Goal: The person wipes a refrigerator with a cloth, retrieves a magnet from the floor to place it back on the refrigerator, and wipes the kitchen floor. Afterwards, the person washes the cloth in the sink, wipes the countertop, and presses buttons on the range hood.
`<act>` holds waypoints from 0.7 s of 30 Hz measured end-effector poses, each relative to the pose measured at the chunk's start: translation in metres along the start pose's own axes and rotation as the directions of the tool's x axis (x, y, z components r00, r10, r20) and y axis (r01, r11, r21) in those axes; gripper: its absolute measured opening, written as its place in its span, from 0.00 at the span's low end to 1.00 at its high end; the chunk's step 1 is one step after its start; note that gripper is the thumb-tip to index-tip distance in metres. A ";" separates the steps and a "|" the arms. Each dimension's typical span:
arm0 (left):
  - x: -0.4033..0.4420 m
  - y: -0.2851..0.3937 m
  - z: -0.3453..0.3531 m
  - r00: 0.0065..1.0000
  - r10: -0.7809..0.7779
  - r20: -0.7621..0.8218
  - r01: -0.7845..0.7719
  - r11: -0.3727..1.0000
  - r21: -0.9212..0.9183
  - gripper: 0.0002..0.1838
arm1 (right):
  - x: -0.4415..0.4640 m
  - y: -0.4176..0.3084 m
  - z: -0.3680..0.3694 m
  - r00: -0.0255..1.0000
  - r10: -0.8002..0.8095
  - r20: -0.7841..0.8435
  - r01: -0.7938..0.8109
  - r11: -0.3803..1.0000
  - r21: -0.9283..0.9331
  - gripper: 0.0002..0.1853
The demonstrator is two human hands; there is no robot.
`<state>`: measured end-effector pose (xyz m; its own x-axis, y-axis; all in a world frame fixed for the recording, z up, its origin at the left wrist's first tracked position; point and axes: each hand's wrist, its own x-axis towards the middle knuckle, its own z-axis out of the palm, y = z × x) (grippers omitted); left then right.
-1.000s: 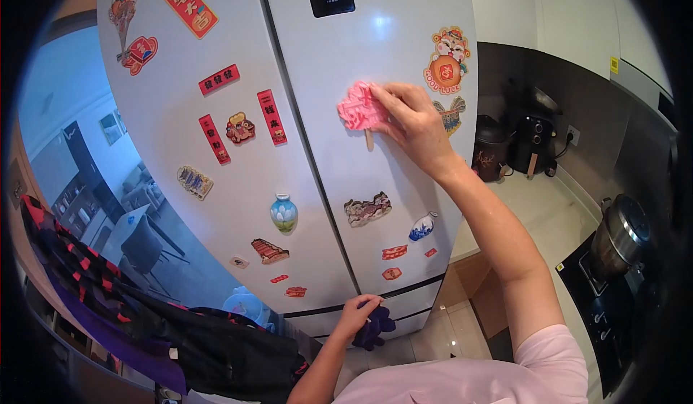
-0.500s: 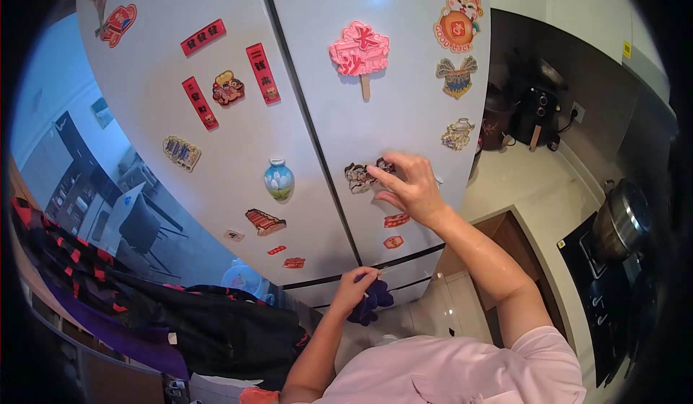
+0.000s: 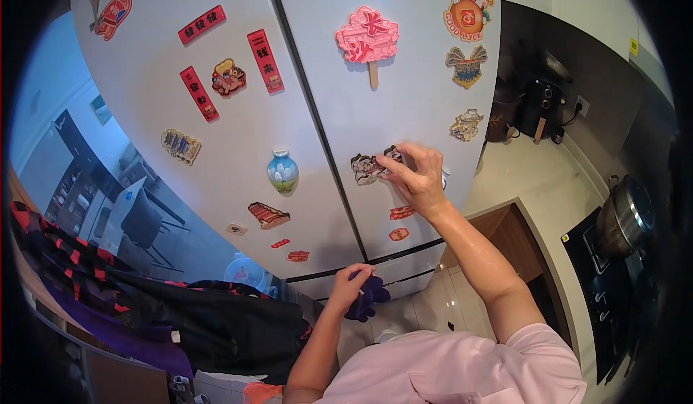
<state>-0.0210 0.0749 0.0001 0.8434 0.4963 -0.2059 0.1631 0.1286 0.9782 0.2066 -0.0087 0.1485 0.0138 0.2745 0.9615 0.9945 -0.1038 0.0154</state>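
Note:
My right hand (image 3: 424, 180) is at the right door of the white refrigerator (image 3: 411, 115). Its thumb and fingers close on the right end of a dark-edged, cartoon-like fridge magnet (image 3: 367, 169), which lies against the door; the fingers hide part of it. Lower down, my left hand (image 3: 349, 288) pinches a bunched purple cloth (image 3: 370, 299) that hangs in front of the lower drawers. Close by the right hand are a small red magnet (image 3: 402, 212) below and a pink tree-shaped magnet (image 3: 367, 37) with a stick above.
Several more magnets, including a blue vase magnet (image 3: 282, 171), cover the left door. To the right, a counter (image 3: 534, 169) bears a black air fryer (image 3: 540, 108) and a stove with a metal pot (image 3: 624, 216). Dark clothing (image 3: 231, 332) hangs at lower left.
My right hand's thumb and fingers have drawn closer together on the magnet. The left hand still holds the purple cloth. The view has shifted slightly.

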 end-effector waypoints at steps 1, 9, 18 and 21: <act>0.000 -0.001 -0.001 1.000 -0.003 -0.003 0.003 1.000 -0.007 0.12 | -0.002 0.001 0.002 1.000 0.015 0.006 -0.015 1.000 0.006 0.27; -0.020 0.080 0.018 0.929 0.326 -0.174 -0.368 0.775 -0.515 0.17 | -0.022 -0.059 -0.052 0.934 0.241 0.262 -0.343 0.811 0.475 0.36; -0.030 0.161 0.049 0.607 0.743 -0.282 -0.795 0.558 -0.239 0.32 | 0.043 -0.060 -0.042 0.996 0.090 0.017 -0.088 0.899 0.429 0.22; -0.025 0.147 0.032 0.698 0.617 -0.365 -0.709 0.669 -0.225 0.29 | 0.087 -0.037 -0.032 0.993 -0.048 0.106 0.045 0.998 0.038 0.19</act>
<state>-0.0015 0.0544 0.1504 0.5020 0.7390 0.4494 -0.6035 -0.0729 0.7940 0.1678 -0.0116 0.2402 -0.0235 0.3786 0.9252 0.9973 -0.0551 0.0478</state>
